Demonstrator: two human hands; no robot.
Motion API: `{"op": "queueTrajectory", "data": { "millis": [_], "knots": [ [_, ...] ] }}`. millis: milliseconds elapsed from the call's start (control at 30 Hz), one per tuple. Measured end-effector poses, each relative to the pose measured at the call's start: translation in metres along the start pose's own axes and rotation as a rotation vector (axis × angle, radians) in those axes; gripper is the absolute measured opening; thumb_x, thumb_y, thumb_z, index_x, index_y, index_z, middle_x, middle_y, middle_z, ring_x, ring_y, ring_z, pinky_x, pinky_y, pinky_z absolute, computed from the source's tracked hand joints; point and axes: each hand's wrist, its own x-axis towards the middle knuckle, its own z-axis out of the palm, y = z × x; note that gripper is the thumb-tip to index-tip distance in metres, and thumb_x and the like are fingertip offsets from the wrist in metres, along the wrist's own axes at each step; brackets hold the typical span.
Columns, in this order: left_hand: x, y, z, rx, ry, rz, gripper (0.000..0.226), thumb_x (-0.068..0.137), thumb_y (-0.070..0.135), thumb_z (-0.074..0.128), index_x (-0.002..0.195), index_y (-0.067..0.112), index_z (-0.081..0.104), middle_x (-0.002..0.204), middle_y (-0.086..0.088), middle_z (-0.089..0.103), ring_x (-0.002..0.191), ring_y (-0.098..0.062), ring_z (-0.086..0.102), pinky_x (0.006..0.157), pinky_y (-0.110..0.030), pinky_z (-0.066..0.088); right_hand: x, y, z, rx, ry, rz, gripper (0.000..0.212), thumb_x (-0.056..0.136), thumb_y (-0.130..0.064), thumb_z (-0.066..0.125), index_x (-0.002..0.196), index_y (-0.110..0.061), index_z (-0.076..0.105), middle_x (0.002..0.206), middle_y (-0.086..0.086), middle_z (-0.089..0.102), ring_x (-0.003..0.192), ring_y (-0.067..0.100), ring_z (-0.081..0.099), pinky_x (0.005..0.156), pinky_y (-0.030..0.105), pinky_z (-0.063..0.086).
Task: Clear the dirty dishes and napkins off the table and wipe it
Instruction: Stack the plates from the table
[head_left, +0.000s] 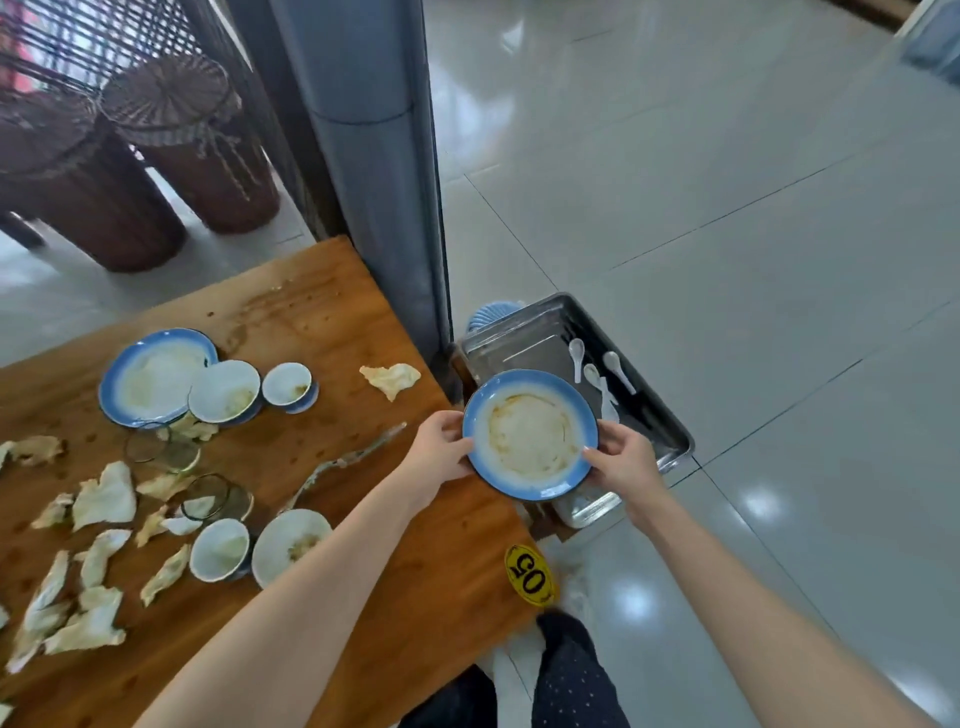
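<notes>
Restaurant or canteen dining area. Brown wooden table (322, 322) has a yellow oval sticker reading 05 (530, 576), several dirty blue-rimmed white plates (156, 376) and crumpled white paper napkins (106, 496). Rectangular steel bussing tray (540, 338) holding white soup spoons (576, 356) sits just beside it; glossy grey tiled floor (727, 182).

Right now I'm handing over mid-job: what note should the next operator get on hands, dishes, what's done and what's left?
Left hand and right hand both grip the dirty blue-rimmed plate by its rim, held over the metal tray beside the table.
Done: white spoons lie in the tray.
Left on the table: a larger blue-rimmed plate, bowls, glasses, many crumpled napkins. The table shows stains; wiping not yet done.
</notes>
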Motion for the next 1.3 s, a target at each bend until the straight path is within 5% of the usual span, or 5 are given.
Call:
{"op": "queueTrajectory", "data": {
  "millis": [167, 367, 867, 1067, 1300],
  "knots": [
    [0.043, 0.016, 0.042, -0.087, 0.060, -0.082, 0.048, 0.093, 0.005, 0.059, 0.136, 0.014, 0.041, 0.118, -0.001, 0.052, 0.102, -0.016, 0.055, 0.058, -0.020, 0.053, 0.067, -0.003, -0.023, 0.031, -0.062, 0.074, 0.044, 0.084, 0.006, 0.064, 0.124, -0.009, 0.054, 0.108, 0.008, 0.068, 0.100, 0.026, 0.066, 0.081, 0.050, 0.057],
    [0.110, 0.018, 0.102, -0.188, 0.193, -0.233, 0.040, 0.094, 0.000, 0.054, 0.130, 0.013, 0.043, 0.119, -0.003, 0.052, 0.108, -0.020, 0.055, 0.077, -0.032, 0.055, 0.157, -0.001, -0.050, -0.028, -0.174, 0.121, 0.041, 0.082, 0.006, 0.066, 0.115, -0.015, 0.055, 0.104, 0.010, 0.069, 0.095, 0.028, 0.068, 0.078, 0.052, 0.057],
    [0.276, -0.046, 0.166, -0.218, 0.259, -0.392, 0.058, 0.079, -0.020, 0.044, 0.130, 0.007, 0.046, 0.125, -0.009, 0.056, 0.110, -0.025, 0.057, 0.065, -0.030, 0.048, 0.329, 0.083, -0.042, -0.081, -0.257, 0.252, 0.036, 0.082, 0.002, 0.068, 0.114, -0.012, 0.057, 0.103, -0.001, 0.062, 0.105, 0.023, 0.060, 0.094, 0.042, 0.051],
    [0.307, -0.064, 0.175, -0.163, 0.221, -0.478, 0.062, 0.083, -0.017, 0.045, 0.138, 0.010, 0.044, 0.127, -0.005, 0.056, 0.106, -0.018, 0.053, 0.063, -0.022, 0.045, 0.358, 0.109, -0.035, -0.136, -0.325, 0.292, 0.034, 0.083, 0.003, 0.065, 0.111, -0.017, 0.061, 0.095, -0.007, 0.066, 0.084, 0.002, 0.062, 0.062, 0.011, 0.048],
    [0.328, -0.072, 0.186, -0.077, 0.102, -0.486, 0.062, 0.081, -0.015, 0.052, 0.137, 0.012, 0.047, 0.108, 0.005, 0.059, 0.101, -0.014, 0.054, 0.056, -0.016, 0.044, 0.376, 0.120, -0.042, -0.141, -0.320, 0.391, 0.026, 0.086, -0.001, 0.064, 0.095, -0.025, 0.065, 0.092, -0.009, 0.069, 0.079, 0.000, 0.062, 0.056, 0.012, 0.044]
  ]
}}
